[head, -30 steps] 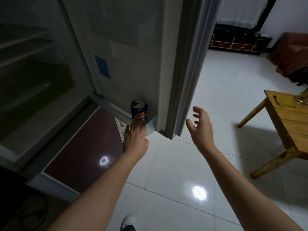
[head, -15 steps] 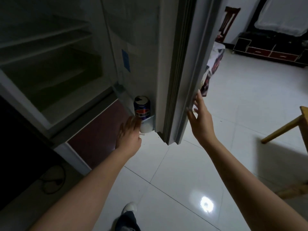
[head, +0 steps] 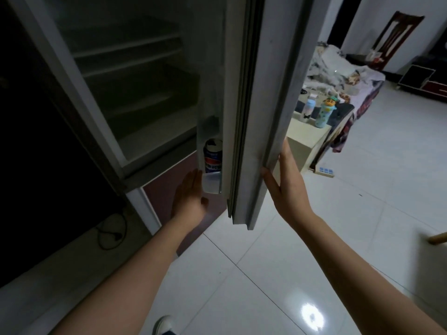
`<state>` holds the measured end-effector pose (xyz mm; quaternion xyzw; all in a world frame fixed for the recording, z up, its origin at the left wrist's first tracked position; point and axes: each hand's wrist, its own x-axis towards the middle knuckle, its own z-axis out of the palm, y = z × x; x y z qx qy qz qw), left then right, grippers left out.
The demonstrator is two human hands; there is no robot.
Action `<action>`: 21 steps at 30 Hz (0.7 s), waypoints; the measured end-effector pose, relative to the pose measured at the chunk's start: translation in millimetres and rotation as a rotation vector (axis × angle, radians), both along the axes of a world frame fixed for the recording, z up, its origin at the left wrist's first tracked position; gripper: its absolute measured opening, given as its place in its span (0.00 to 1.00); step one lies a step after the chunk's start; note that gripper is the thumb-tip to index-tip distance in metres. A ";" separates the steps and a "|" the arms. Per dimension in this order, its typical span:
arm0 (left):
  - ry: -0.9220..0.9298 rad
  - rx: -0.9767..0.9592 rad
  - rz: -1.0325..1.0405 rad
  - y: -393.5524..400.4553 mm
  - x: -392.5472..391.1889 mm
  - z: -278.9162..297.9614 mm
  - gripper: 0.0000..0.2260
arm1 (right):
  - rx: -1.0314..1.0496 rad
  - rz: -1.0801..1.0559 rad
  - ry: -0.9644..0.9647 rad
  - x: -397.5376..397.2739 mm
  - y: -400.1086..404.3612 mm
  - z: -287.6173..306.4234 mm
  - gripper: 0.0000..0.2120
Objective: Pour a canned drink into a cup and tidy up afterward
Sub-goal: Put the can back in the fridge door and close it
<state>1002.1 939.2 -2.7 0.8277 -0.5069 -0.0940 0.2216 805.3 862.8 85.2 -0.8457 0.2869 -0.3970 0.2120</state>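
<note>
Fingers [head: 193, 182] of your left hand [head: 189, 199] lie straight and together, palm turned toward the door shelf [head: 212, 184], holding nothing; their tips sit just beside the shelf's lower corner, though whether they touch it is hard to tell. Fingers of your right hand [head: 289, 187] are straight too, laid flat along the outer edge of the fridge door [head: 271, 97], thumb spread on the near face, pressing rather than gripping.

The can [head: 213, 155] stands upright in that door shelf, its long axis vertical, top rim showing above the blue label. From your left fingertips it lies up and slightly to the right, close by, with the shelf wall between. Your left hand is clearly the nearer one; the right is separated from the can by the thickness of the door.

The can looks like the thing to fetch, so the left hand would need to rise over the shelf lip and wrap the can's side, while the right steadies the door.
</note>
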 end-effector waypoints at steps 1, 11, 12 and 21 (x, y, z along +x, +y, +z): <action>0.023 0.004 0.028 1.7 7.2 0.4 0.32 | -0.007 0.026 0.014 7.8 2.1 -0.9 0.33; 0.089 -0.010 0.147 22.9 86.4 5.1 0.27 | -0.144 0.067 0.038 103.5 33.0 -8.6 0.37; 0.093 -0.024 0.151 26.4 95.0 5.8 0.27 | -0.159 0.062 0.040 113.2 34.9 -9.8 0.37; 0.126 -0.109 0.315 60.7 181.0 11.8 0.26 | -0.216 0.029 0.004 199.2 54.1 -18.8 0.40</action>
